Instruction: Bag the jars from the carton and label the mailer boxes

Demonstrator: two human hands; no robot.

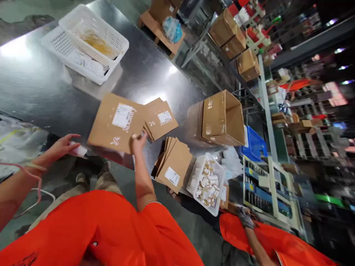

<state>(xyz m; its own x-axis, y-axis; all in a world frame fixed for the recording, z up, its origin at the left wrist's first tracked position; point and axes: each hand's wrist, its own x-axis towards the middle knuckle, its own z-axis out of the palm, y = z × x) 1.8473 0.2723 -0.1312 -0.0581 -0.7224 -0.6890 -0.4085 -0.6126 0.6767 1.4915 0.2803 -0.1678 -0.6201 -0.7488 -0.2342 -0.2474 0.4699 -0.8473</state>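
My right hand (139,143) grips the near edge of a flat cardboard mailer (104,123), thumb on top. The mailer carries a white label and white printed script, and it is tilted over the table's near edge. My left hand (64,146) is off to the left, apart from the mailer, with a small white piece (80,150) at its fingers; what kind it is I cannot make out. Just right of the held mailer lies a small stack of similar mailers (166,127). A fanned stack of labelled mailers (177,159) sits nearer the table's front edge.
Nested white baskets (122,50) with yellowish bands and white packets stand at the far left of the metal table (141,74). An open carton (213,118) is at the right, near a white basket (191,181) of small wrapped items. A co-worker's gloved hand (246,218) is beyond.
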